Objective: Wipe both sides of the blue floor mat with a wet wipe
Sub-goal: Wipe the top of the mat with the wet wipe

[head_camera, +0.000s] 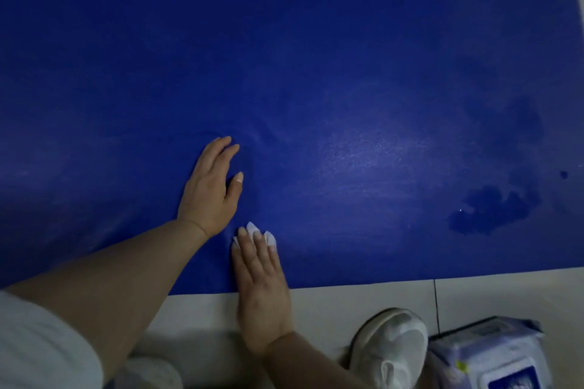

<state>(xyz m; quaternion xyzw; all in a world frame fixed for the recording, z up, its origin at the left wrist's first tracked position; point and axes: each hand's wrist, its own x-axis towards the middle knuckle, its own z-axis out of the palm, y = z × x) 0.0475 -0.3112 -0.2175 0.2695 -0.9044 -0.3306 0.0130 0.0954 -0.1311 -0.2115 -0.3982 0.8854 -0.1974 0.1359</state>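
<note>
Left hand [211, 189], fingers straight, presses the blue floor mat [316, 57] at frame centre to anchor it; right hand [260, 290], fingers flat, pins the wet wipe [252, 228] for scrubbing.

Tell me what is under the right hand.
A white wet wipe lies under the right hand, pressed flat onto the blue floor mat. Only its edges show past the fingertips; the rest is covered, so its fold and size cannot be seen.
</note>
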